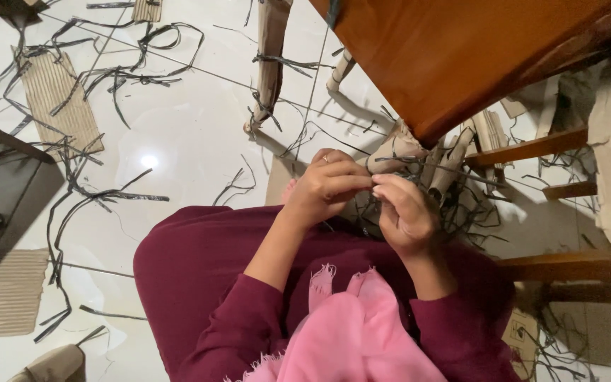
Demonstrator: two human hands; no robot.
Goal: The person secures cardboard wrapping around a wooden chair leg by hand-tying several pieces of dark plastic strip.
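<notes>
Just below the wooden desk [461,56], at two o'clock from the lap, the left hand [327,187] and right hand [404,212] pinch a dark strip [454,170] taut, grips clamped, binding cardboard rolls [447,166] together

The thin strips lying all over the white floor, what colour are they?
Black strips, seen in the head view.

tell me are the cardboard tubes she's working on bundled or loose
Bundled: the cardboard tubes sit pressed together with dark strips across them, both hands at the strips.
</notes>
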